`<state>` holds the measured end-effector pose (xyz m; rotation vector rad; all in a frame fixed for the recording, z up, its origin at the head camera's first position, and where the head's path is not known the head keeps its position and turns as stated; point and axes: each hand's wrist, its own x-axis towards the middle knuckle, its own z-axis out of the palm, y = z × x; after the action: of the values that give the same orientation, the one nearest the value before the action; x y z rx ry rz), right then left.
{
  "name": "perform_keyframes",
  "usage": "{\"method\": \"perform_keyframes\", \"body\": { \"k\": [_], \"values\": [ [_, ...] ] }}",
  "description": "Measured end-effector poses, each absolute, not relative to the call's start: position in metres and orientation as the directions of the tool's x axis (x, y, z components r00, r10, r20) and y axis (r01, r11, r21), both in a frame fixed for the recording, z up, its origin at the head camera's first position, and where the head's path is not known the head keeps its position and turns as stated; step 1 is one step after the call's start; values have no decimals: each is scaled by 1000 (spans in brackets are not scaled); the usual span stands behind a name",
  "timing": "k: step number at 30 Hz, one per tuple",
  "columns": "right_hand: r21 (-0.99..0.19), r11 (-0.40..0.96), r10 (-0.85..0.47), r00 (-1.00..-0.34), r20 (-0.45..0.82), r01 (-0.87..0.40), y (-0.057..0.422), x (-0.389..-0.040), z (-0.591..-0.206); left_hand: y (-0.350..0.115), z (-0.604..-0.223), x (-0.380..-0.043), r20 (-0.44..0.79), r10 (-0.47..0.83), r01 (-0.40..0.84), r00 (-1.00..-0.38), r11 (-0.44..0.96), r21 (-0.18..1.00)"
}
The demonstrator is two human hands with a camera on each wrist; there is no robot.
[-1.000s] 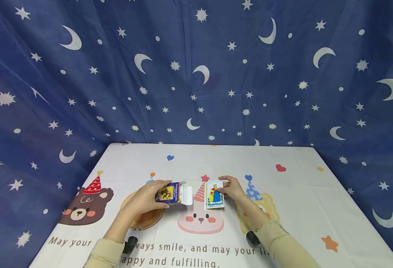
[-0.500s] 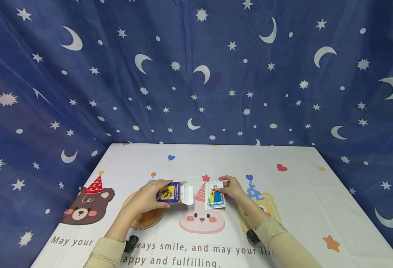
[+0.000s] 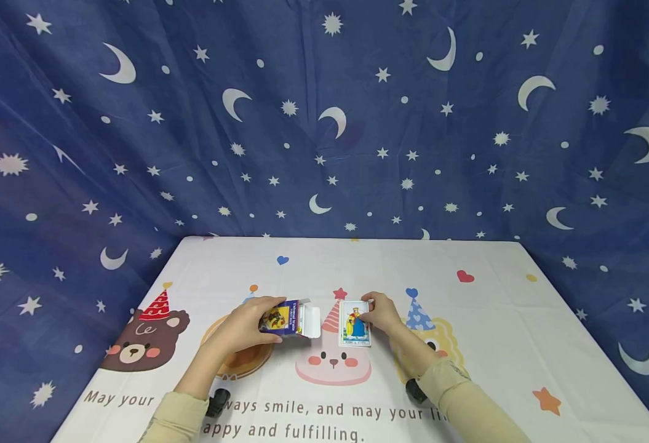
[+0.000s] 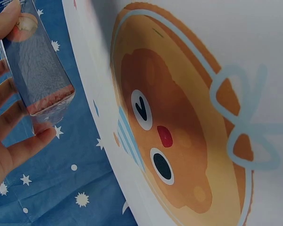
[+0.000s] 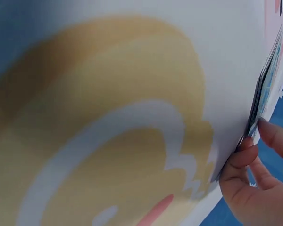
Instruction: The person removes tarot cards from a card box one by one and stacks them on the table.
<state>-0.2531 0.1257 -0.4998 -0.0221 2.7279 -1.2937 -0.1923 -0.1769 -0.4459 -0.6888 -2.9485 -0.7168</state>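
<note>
My left hand [image 3: 240, 329] grips a blue tarot card box [image 3: 281, 318] with a yellow picture panel. The box's white end flap [image 3: 312, 322] sticks out to the right, folded open. In the left wrist view the box [image 4: 37, 59] is held between the thumb and the fingers, over the cloth. A thin stack of tarot cards [image 3: 354, 332], a robed figure on the top one, lies face up to the right of the box. My right hand [image 3: 384, 315] pinches its right edge. In the right wrist view the cards [image 5: 263, 92] appear edge-on, with the thumb and fingertips at one end.
A white tablecloth [image 3: 490, 344] printed with cartoon faces, hearts and lettering covers the table. Dark wrist devices [image 3: 218, 403] show at both wrists. A blue curtain [image 3: 324, 123] with moons and stars hangs behind the table.
The right hand and the stack of cards have shifted down very slightly in the head view. The left hand and the box stay practically where they were.
</note>
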Motion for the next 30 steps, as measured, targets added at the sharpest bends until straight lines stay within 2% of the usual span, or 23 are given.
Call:
{"method": "perform_keyframes", "body": {
  "k": [15, 24, 30],
  "values": [
    [-694, 720, -72, -995, -66, -6, 121, -248, -497, -176, -446, -192, 129, 412, 426, -902, 799, 424],
    [-710, 704, -78, -995, -63, -10, 121, -248, -499, -176, -445, -191, 128, 416, 428, -900, 795, 429],
    [-784, 615, -47, -988, -148, 89, 130, -248, -494, -176, -444, -191, 122, 405, 416, -906, 800, 433]
  ]
}}
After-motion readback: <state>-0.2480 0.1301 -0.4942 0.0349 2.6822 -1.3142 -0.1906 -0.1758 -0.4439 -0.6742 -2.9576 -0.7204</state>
